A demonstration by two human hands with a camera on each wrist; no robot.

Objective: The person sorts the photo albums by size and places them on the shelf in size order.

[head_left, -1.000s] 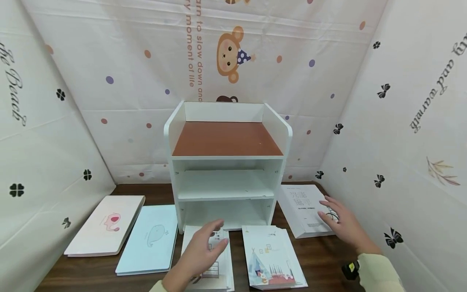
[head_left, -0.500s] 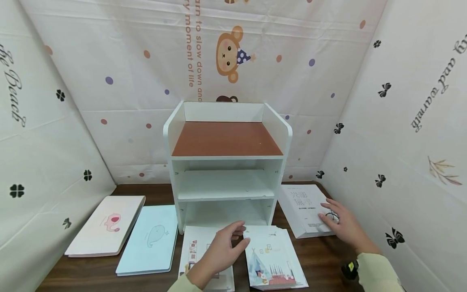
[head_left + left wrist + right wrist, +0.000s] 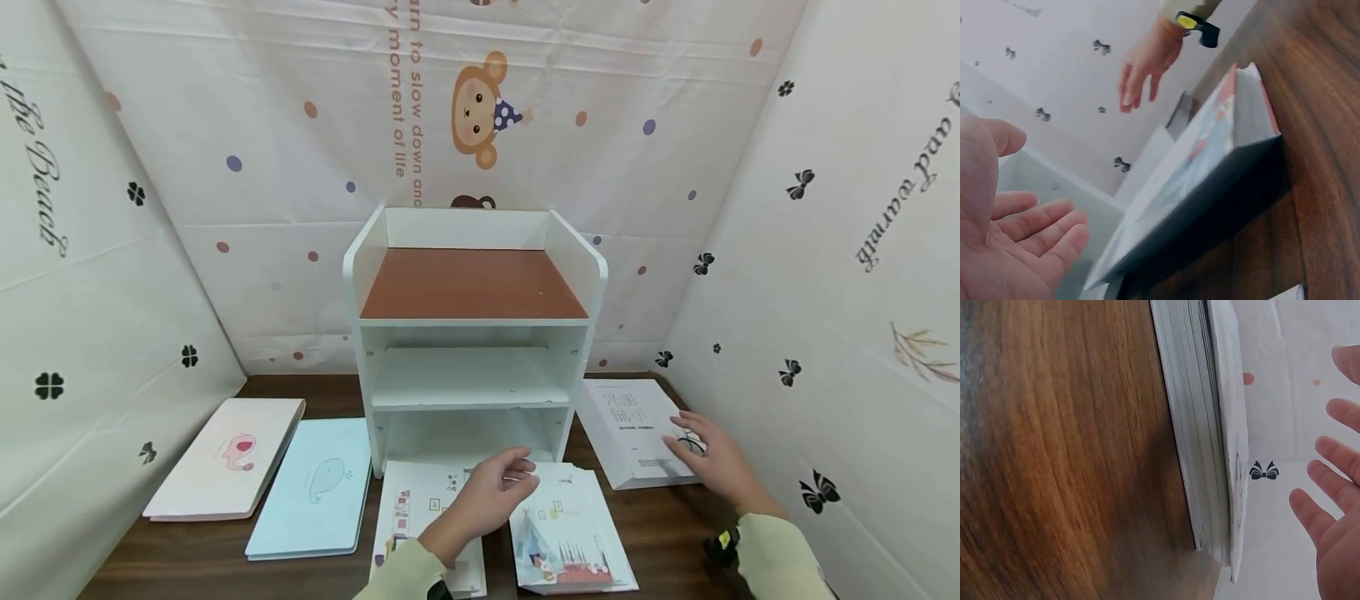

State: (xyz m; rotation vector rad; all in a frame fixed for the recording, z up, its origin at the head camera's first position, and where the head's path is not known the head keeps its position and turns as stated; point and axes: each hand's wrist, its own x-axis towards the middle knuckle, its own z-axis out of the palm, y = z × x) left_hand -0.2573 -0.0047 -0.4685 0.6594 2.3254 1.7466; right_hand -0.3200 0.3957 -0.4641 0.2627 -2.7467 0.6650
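My left hand (image 3: 487, 497) hovers over the gap between two white books in front of the shelf, its fingers loosely bent and holding nothing. It overlaps the left one, a book with small printed pictures (image 3: 405, 508), and reaches the edge of the other, a book with a tent drawing (image 3: 562, 533). In the left wrist view that illustrated book (image 3: 1200, 150) lies beside the hand, apart from it. My right hand (image 3: 712, 462) is over a thick white book (image 3: 626, 429) on the right. The right wrist view shows its relaxed fingers (image 3: 1335, 462) clear of the book's cover.
A white shelf unit (image 3: 472, 322) with a brown top panel stands at the back middle. At left lie a white notebook with a pink elephant (image 3: 225, 458) and a light blue notebook with a whale (image 3: 318, 492). Printed white sheets (image 3: 135, 267) enclose the dark wooden table (image 3: 187, 558).
My left hand has moved right, from over the left middle book to the edge of the tent book. My right hand has stayed nearly still over the thick white book.
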